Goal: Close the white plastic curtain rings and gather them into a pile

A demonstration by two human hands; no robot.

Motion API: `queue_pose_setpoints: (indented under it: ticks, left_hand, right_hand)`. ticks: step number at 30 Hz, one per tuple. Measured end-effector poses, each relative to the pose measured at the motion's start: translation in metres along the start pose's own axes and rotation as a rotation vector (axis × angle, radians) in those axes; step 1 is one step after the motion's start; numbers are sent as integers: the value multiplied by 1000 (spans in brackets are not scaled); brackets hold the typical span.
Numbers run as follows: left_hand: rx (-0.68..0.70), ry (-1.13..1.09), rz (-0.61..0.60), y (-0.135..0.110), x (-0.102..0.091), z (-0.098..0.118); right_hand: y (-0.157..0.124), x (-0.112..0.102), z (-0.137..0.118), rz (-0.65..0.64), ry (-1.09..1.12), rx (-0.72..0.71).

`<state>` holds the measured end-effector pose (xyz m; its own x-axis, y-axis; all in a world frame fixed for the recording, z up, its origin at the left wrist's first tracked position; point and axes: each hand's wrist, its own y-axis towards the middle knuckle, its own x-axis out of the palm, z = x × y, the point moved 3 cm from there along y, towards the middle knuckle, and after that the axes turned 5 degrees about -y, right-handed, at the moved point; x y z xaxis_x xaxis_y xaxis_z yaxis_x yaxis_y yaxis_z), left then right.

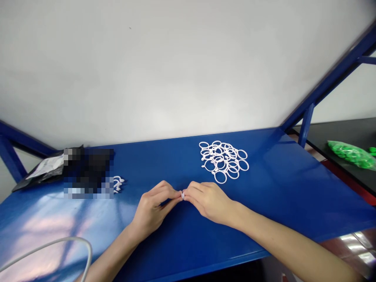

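Note:
My left hand (154, 205) and my right hand (207, 199) meet fingertip to fingertip over the blue table (279, 188). Both pinch one small white plastic ring (182, 194), seen edge-on between them. The fingers of both hands are curled closed round it. A pile of several white rings (223, 159) lies just beyond my right hand, apart from it. A few more white rings (118, 183) lie to the left, beyond my left hand.
A black bag with a white label (47, 170) lies at the far left beside a blurred-out patch. A grey cable (58, 244) curves over the near left corner. Blue frame struts (329, 82) rise at the right. A green bag (351, 153) lies on a dark side table.

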<state>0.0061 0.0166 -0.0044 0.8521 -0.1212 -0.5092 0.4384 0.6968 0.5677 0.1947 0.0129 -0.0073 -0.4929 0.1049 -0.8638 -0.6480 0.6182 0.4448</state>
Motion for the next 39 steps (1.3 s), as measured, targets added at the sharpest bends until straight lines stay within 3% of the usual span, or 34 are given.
queue_pose_setpoints:
  ticks: [4,8,11,13,15,19,23,31,34,39]
  left_hand:
    - [62,28,-38,-1,2,3]
    - [90,92,-58,5,-4,2]
    - [77,355,-80,12,-21,-9]
    - [-49,660,-21,12,-41,-23]
    - [-259,951,54,8,-64,-37]
    - [-587,1235,-17,-7,-87,-53]
    - [-564,1116,-140,-10,-74,-60]
    - [-302,457,-175,-1,-28,-49]
    - [-274,440,-159,-2,-26,-45]
    - [-274,655,-129,-3,-34,-49]
  right_hand:
    - [-3,1,0,-25,-35,-18]
    - [4,0,-1,48,-38,0]
    - [12,-4,5,118,-114,39]
    - [14,-10,17,140,-219,99]
    - [13,-19,35,141,-353,221]
    - [1,-41,74,86,-590,568]
    - [-5,-47,88,62,-646,671]
    - [5,-28,51,38,-489,461]
    - [8,-17,29,-47,-398,318]
    - [7,-3,7,-141,-320,149]
